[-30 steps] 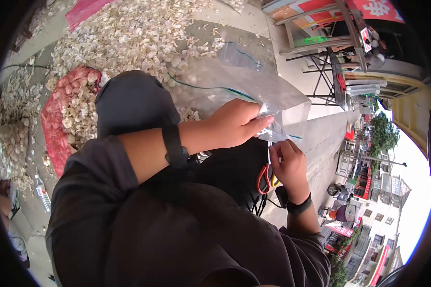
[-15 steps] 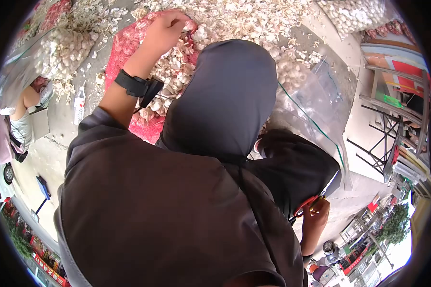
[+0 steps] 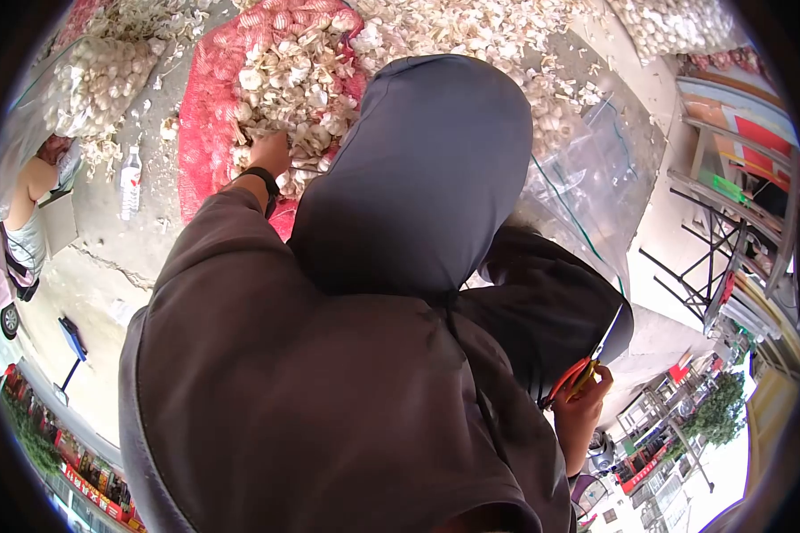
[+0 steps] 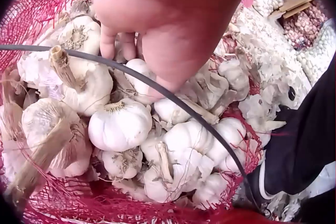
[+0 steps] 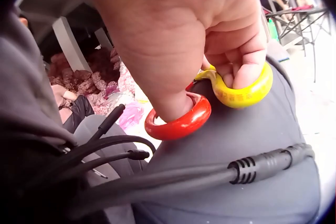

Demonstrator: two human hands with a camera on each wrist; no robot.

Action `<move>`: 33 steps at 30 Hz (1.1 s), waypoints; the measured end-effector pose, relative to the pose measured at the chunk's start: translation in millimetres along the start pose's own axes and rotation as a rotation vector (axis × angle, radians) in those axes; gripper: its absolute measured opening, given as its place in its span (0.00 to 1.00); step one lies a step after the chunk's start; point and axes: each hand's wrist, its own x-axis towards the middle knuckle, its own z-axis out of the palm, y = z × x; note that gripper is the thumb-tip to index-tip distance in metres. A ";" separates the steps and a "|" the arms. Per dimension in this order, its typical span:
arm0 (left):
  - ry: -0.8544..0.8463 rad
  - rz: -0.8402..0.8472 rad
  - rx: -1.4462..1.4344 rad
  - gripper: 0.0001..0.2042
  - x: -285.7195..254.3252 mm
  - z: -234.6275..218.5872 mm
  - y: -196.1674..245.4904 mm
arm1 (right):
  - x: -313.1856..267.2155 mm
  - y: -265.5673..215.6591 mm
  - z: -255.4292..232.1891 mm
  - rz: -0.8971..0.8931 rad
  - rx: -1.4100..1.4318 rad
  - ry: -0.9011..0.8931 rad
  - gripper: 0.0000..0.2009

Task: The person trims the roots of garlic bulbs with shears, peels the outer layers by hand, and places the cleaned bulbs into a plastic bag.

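My left hand [image 3: 271, 153] reaches into a red mesh sack [image 3: 206, 120] full of garlic. In the left wrist view, its thumb and fingers close around a white garlic bulb [image 4: 138, 77], with part of that bulb hidden under the hand. Other bulbs, some with dry stems, lie close about it, among them a round white bulb [image 4: 119, 124]. Over by my right thigh, my right hand [image 3: 582, 410] holds scissors [image 3: 581, 377] by their loops. The thumb passes through the red loop [image 5: 181, 123] and fingers through the yellow loop [image 5: 244, 94]; the blades point away from me.
A clear plastic bag [image 3: 587, 178] with a green zip line lies right of my knee [image 3: 444, 151]. Garlic skins [image 3: 453, 27] cover the ground ahead. A plastic bottle [image 3: 131, 182] stands left of the sack. Black cables [image 5: 173, 182] run near my right wrist.
My left hand has let go of the clear bag, swung left over the mesh sack and come down among the bulbs. My right hand has taken hold of the scissors.
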 end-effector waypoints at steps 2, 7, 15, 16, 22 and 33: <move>0.028 -0.064 0.036 0.27 -12.0 -17.5 18.5 | 1.5 3.2 -1.5 0.005 0.108 -0.010 0.29; -0.002 0.042 -0.077 0.24 -16.1 -22.1 5.2 | 6.2 -6.9 -11.4 -0.089 0.348 -0.097 0.32; 0.104 -0.145 -0.352 0.13 -10.1 13.5 -32.5 | 15.5 -14.2 -0.3 -0.172 0.411 -0.159 0.32; 0.074 -0.168 -0.293 0.13 -7.8 18.7 -34.3 | 16.8 -13.7 -0.2 -0.164 0.412 -0.165 0.32; 0.082 0.020 -0.339 0.15 5.0 36.6 -45.5 | 22.1 -16.9 -2.0 -0.223 0.509 -0.182 0.34; -0.234 0.300 -2.234 0.12 -1.1 -216.4 86.3 | 56.9 -59.1 -10.3 -0.466 0.563 -0.061 0.36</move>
